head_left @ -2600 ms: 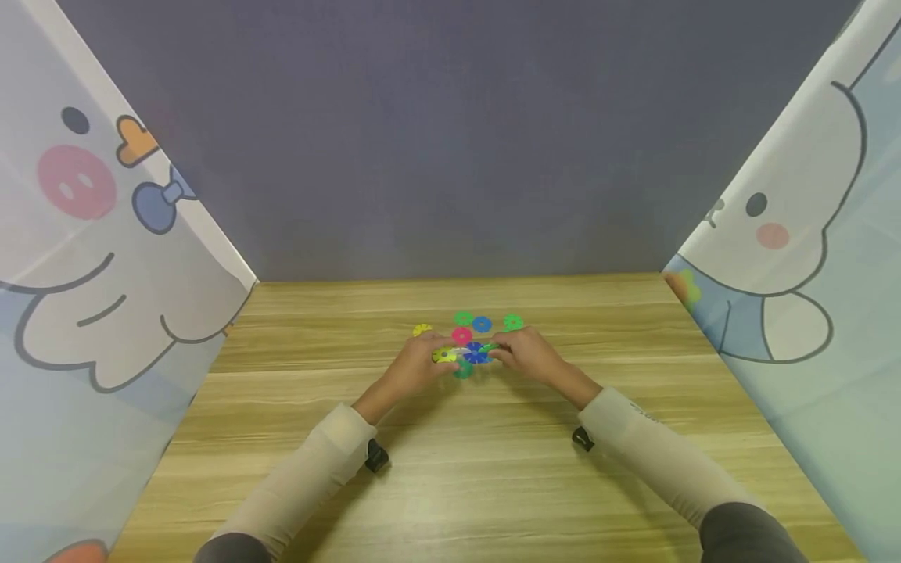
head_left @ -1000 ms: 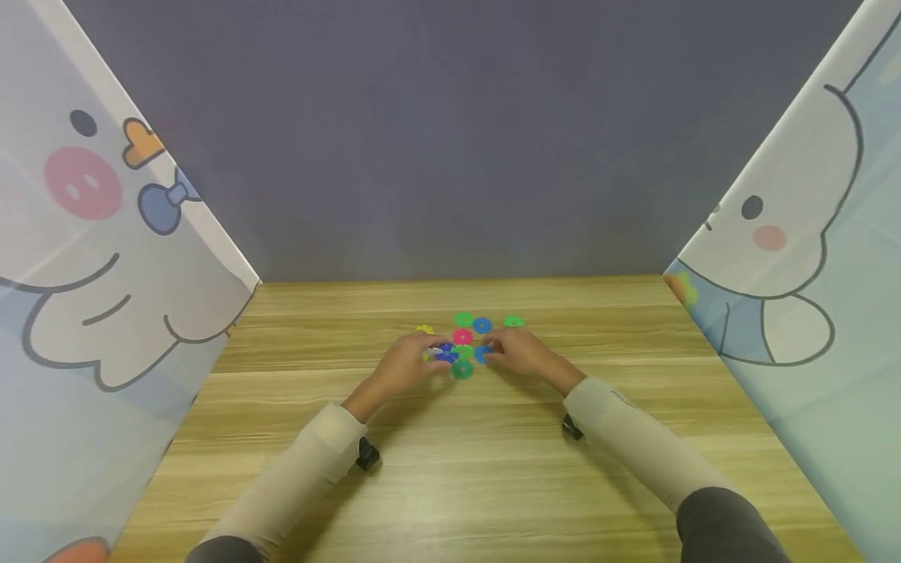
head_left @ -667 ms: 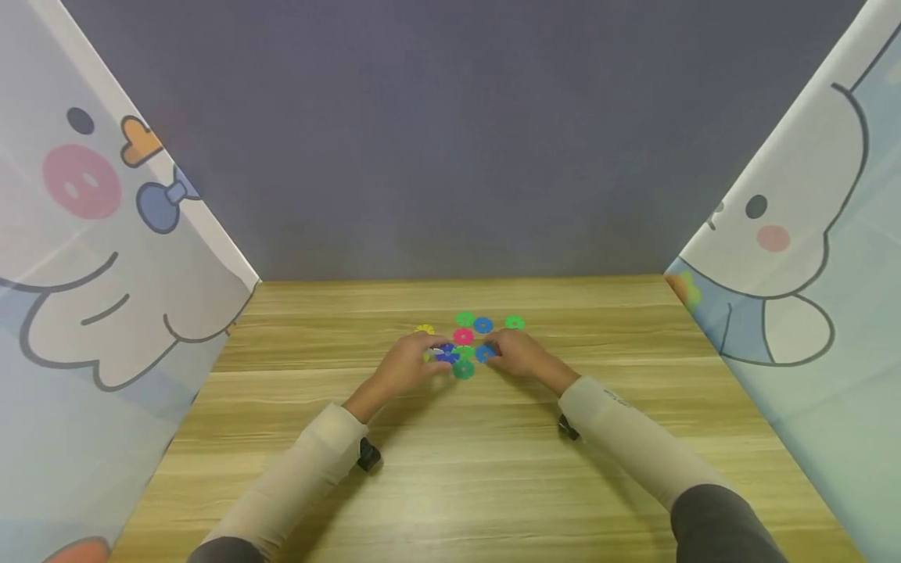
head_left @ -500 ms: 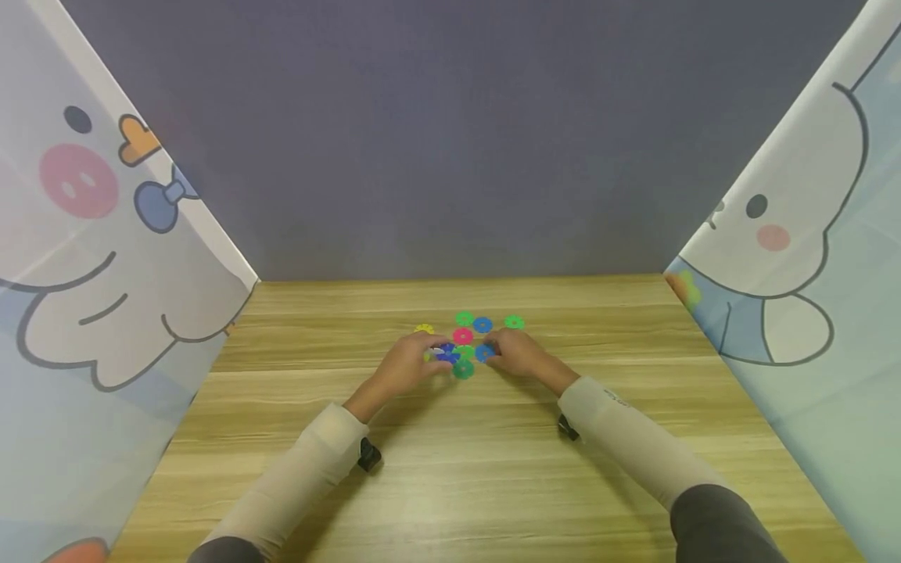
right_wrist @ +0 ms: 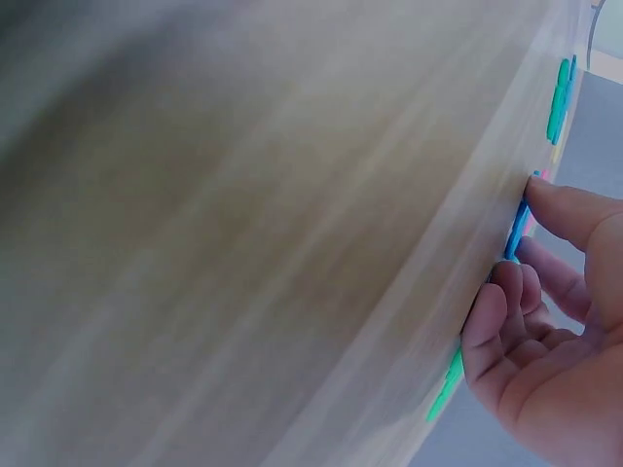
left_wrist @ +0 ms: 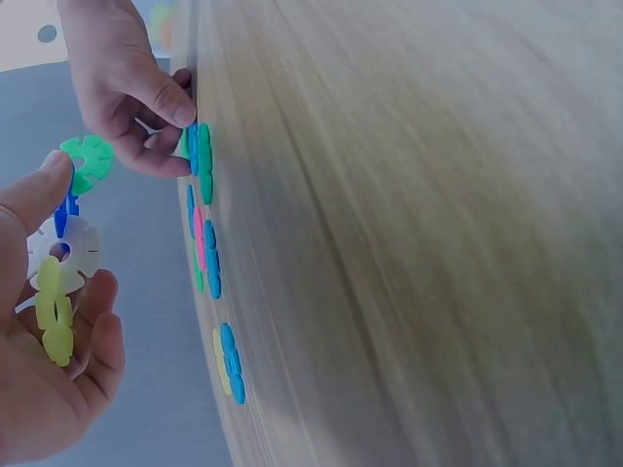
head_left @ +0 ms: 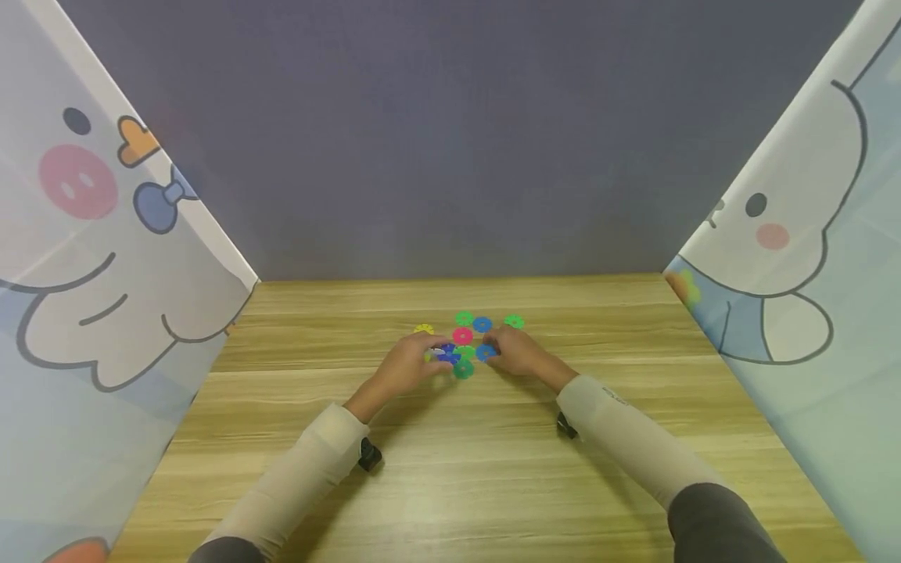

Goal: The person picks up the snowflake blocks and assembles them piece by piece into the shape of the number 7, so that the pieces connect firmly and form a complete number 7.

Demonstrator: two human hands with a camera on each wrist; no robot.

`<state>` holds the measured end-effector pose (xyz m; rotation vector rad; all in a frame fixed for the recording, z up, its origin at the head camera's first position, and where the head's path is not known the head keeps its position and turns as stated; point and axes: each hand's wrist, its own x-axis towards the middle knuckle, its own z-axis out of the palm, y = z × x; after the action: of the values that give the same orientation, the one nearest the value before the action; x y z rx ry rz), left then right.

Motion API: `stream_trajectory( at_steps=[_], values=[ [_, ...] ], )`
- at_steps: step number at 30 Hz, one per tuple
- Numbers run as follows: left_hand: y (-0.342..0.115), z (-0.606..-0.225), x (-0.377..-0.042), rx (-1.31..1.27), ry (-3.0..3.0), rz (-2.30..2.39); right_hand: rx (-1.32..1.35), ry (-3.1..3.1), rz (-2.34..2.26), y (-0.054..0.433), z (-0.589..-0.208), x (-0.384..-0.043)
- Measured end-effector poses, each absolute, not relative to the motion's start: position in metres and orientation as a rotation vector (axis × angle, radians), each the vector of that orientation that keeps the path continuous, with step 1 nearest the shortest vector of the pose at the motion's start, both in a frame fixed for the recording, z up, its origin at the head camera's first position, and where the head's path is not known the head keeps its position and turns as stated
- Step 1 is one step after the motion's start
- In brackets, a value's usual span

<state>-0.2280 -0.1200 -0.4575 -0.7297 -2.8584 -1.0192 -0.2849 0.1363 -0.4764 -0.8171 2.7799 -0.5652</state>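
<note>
So from the head view, this looks maybe partway done at best: the left hand [head_left: 404, 366] has a small joined cluster [head_left: 446, 354] of snowflake discs going, while several loose discs lie flat toward the far middle of the table [head_left: 450, 469]: a pink disc [head_left: 462, 336], a green disc [head_left: 464, 318] and a blue one [head_left: 482, 324] behind it, another green one [head_left: 515, 321] off to the right, a yellow disc [head_left: 423, 329] to the left. My guess is those are what's left to add. The right hand [head_left: 517, 353] is down on a blue disc [head_left: 485, 353] just beside the cluster, nearly touching it.

Left wrist view is clearer: the left hand [left_wrist: 49, 341] curls around the cluster [left_wrist: 63, 258], with white, pale yellow, blue and green [left_wrist: 88, 161] pieces slotted together, thumb on the green one. It's lifted off the wood. Across from it the right hand [left_wrist: 127, 88] pinches the blue disc [left_wrist: 193, 148] at the tabletop, well within reach of the cluster.

Right wrist view: right hand's fingers [right_wrist: 501, 321] curl in, thumb and fingertips pinching the blue disc [right_wrist: 516, 229] edge-on against the table. A teal disc [right_wrist: 446, 384] sits near the palm.
</note>
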Motion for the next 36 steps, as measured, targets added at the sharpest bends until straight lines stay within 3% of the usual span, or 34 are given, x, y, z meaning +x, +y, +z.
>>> stream_trajectory(
  at_steps=[7, 19, 36],
  values=[
    [-0.117, -0.457, -0.229, -0.730, -2.859, -1.006, -0.700, 2.746, -0.737, 0.141, -0.475, -0.285],
    [-0.116, -0.456, -0.229, -0.725, -2.863, -1.007, -0.786, 2.695, -0.899, 0.150, -0.463, -0.279],
    [-0.117, -0.453, -0.228, -0.695, -2.878, -1.016, -0.669, 2.397, -1.198, 0.158, -0.449, -0.268]
  ],
)
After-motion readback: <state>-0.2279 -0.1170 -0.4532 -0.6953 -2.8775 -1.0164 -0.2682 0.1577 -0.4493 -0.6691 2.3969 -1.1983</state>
